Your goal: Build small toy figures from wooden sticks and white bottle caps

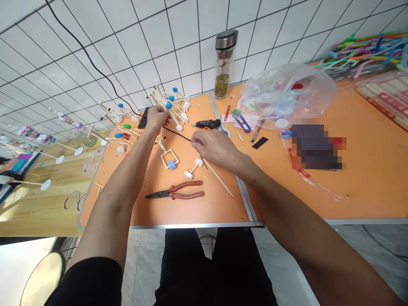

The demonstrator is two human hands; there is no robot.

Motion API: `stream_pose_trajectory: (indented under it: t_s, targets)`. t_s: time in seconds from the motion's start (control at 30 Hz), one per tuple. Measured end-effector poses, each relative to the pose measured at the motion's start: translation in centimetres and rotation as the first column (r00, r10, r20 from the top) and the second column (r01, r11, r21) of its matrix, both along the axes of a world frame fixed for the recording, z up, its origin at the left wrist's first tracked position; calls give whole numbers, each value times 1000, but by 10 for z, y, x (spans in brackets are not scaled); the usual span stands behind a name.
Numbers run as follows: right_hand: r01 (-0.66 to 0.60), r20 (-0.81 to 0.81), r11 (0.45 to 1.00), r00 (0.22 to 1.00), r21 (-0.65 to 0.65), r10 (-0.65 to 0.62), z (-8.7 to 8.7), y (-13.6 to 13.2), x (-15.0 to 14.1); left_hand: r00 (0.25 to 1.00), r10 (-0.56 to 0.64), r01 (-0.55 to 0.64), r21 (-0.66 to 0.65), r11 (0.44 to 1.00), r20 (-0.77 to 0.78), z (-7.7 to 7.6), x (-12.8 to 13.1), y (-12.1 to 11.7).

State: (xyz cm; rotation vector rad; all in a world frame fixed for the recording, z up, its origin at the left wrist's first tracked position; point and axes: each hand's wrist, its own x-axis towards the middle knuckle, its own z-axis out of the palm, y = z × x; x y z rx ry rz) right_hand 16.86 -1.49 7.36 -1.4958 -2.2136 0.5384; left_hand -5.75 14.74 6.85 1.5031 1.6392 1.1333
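Note:
My left hand [157, 119] is closed, fingers curled, beside a dark flat block [144, 118] and the wooden-stick models with blue caps [168, 105]; what its fingertips hold is hidden. A black cable [177, 133] runs between my hands, and my right hand [212, 144] is closed with its fingertips on it. Below the right hand a thin wooden stick [219, 178] lies slanted on the table. Nearby are a small stick frame with a blue piece [172, 164] and an axle with two white wheels [194, 168]. A black glue gun [207, 123] lies just behind the right hand.
Pliers with red handles [186, 190] lie near the front edge. More stick models [118, 135] stand at the left. Toward the back are a glass tea bottle [222, 72], purple snips [242, 121] and a plastic bag [270, 95]. Bundled colourful pieces [366, 55] fill the right rear.

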Motion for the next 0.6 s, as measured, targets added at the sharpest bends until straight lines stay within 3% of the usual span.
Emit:
stream_pose_trajectory:
  t_s: [0.37, 0.6]
  targets:
    - [0, 7, 1000, 1000, -3, 0, 0, -1, -1, 994, 91, -90, -18, 996, 57, 9, -23, -6]
    - [-2, 7, 1000, 1000, 25, 2, -11, 5, 1, 993, 105, -103, -51, 993, 53, 6, -22, -8]
